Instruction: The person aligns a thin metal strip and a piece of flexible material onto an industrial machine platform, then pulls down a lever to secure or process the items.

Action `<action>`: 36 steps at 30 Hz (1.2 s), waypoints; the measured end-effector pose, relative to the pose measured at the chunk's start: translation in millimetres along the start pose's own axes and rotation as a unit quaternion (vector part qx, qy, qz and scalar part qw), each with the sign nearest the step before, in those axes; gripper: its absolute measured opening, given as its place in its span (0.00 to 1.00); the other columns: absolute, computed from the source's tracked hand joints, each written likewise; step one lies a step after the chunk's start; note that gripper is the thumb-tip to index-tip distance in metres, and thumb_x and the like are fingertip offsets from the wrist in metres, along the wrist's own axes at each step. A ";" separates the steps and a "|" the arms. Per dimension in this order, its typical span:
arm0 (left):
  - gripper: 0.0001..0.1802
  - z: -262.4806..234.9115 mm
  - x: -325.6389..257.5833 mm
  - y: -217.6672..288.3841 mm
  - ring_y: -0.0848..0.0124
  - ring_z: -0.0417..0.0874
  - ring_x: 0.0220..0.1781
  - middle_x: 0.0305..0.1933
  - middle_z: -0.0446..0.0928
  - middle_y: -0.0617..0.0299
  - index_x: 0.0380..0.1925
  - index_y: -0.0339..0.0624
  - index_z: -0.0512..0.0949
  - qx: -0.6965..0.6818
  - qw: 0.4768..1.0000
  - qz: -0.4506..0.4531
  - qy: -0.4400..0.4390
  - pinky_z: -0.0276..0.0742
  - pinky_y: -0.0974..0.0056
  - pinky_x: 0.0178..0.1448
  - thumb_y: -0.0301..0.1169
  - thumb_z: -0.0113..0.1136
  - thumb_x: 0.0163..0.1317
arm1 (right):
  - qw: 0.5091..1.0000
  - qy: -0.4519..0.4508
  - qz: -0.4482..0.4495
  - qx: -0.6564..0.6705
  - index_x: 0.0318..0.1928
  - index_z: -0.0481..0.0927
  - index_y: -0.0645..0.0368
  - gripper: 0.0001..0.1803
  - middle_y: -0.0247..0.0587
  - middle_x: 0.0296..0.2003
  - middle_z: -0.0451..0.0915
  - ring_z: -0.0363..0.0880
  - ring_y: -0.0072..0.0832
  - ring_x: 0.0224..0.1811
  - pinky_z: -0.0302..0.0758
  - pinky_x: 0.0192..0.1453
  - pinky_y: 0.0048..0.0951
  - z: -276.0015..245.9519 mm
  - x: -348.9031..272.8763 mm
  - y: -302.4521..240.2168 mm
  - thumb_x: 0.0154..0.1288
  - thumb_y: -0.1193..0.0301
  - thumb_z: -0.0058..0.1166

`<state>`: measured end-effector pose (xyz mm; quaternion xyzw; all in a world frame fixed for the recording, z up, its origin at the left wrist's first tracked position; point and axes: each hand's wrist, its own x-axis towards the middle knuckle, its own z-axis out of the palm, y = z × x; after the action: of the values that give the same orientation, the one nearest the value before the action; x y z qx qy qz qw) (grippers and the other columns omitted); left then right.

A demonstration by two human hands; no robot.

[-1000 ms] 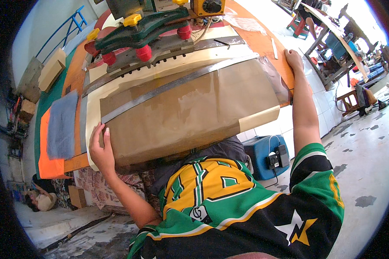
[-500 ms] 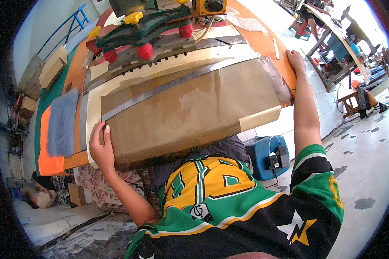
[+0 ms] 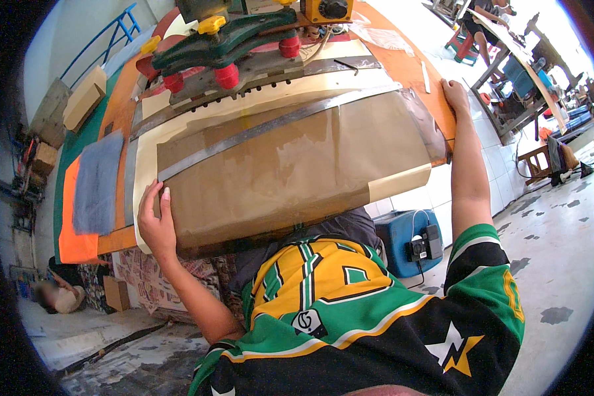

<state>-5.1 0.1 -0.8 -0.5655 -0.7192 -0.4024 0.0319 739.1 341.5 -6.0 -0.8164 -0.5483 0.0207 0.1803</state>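
A brown glossy sheet (image 3: pixel 297 158) lies over cream paper (image 3: pixel 145 150) on the orange worktable (image 3: pixel 122 239), its near side bending down over the front edge. Across the sheet's far part runs a long flat metal strip (image 3: pixel 264 132). My left hand (image 3: pixel 157 221) rests at the left edge of the sheet and paper, just below the strip's left end, thumb and fingers apart. At the table's right edge is my right hand (image 3: pixel 455 98), fingers curled over the rim, well away from the sheet. Clear plastic film (image 3: pixel 424 122) shows beside the sheet's right end.
A green press-like machine (image 3: pixel 228 46) with red feet and yellow knobs stands at the back. A grey-blue piece (image 3: pixel 98 185) and an orange sheet (image 3: pixel 69 224) lie at left. A blue container (image 3: pixel 399 231) with a plugged adapter sits below right. Other people are in the background.
The whole view has shifted slightly. Both hands stay in place, and the sheet and metal strip have not visibly moved.
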 end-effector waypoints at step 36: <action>0.16 1.1 0.4 0.0 0.55 0.81 0.68 0.63 0.83 0.53 0.55 0.38 0.84 0.013 1.000 0.002 0.004 0.72 0.57 0.72 0.36 0.61 0.74 | 1.000 0.008 -0.009 0.010 0.54 0.86 0.60 0.31 0.60 0.56 0.84 0.83 0.52 0.61 0.76 0.65 0.48 6.0 7.8 8.9 0.73 0.45 0.48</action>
<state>-4.7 1.1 -1.3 -0.5647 -0.7232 -0.3954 0.0425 748.7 347.2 -13.2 -0.8097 -0.5540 0.0180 0.1927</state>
